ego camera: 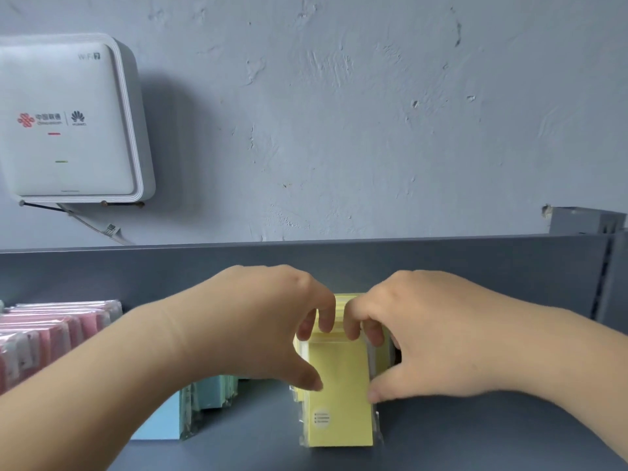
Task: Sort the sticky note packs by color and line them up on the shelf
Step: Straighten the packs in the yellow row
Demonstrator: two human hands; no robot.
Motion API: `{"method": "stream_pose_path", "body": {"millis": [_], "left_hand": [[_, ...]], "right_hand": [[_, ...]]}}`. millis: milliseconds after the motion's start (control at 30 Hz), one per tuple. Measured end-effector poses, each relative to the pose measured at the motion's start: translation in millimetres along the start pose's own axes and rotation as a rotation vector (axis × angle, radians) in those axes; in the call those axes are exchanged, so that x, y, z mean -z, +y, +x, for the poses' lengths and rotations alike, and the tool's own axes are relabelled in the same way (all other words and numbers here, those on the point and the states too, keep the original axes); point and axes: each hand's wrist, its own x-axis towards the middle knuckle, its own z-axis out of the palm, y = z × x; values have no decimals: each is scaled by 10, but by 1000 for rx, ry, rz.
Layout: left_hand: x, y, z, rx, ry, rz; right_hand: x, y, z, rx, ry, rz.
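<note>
A row of yellow sticky note packs in clear wrap stands upright on the grey shelf, running front to back. My left hand grips the row from the left, fingers curled over the tops, thumb on the front pack's face. My right hand grips it from the right in the same way, thumb at the front pack's right edge. Blue packs stand to the left, partly hidden by my left forearm. Pink packs stand in a row at the far left.
The shelf's grey back panel rises behind the packs. A white router hangs on the wall at upper left. A slotted shelf upright stands at the right edge.
</note>
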Motion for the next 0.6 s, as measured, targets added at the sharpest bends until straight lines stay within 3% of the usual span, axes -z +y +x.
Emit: {"method": "stream_pose_path", "body": {"millis": [367, 600], "left_hand": [[-95, 7, 53, 20, -56, 79], [-34, -164, -37, 82, -25, -97]], "right_hand": [[-151, -85, 76, -55, -4, -4], [-148, -12, -11, -213, -2, 139]]}}
